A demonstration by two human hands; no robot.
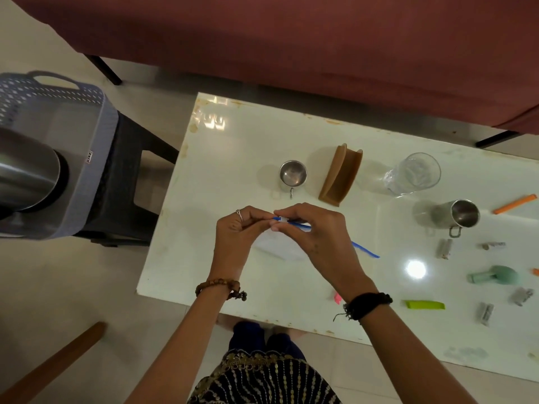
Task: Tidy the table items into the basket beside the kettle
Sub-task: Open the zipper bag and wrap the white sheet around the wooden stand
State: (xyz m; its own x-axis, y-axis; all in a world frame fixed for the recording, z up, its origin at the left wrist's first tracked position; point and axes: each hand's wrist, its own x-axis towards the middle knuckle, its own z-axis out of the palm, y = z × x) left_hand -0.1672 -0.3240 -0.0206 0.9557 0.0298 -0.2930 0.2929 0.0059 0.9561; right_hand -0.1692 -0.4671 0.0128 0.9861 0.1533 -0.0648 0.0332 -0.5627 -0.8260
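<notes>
Both hands meet over the table's (pixel 233 287) near-left part: left hand (pixel 236 228) and right hand (pixel 312 228) pinch the blue zip strip of a clear bag (pixel 280 246). Step in hand, I judge: sealing it. Next: carry it left to the basket (pixel 96 135) by the kettle (pixel 26 170). Mugs and clips lie right.

Both forearms bare, no sleeves. Left hand (pixel 237 228): thin silver ring (pixel 239 214) on one finger. Left wrist: brown wooden bead bracelet (pixel 220 288), wrapped more than once, small bead cluster dangling on inner side. Right hand (pixel 316 231): no ring visible. Right wrist: black braided thread band (pixel 368 305), frayed loose ends hanging. Torso: dark navy garment (pixel 264 377) with gold sequin embroidery in curved fan lines, scalloped gold border at upper edge. Dark blue trousers (pixel 262 335) below.
</notes>
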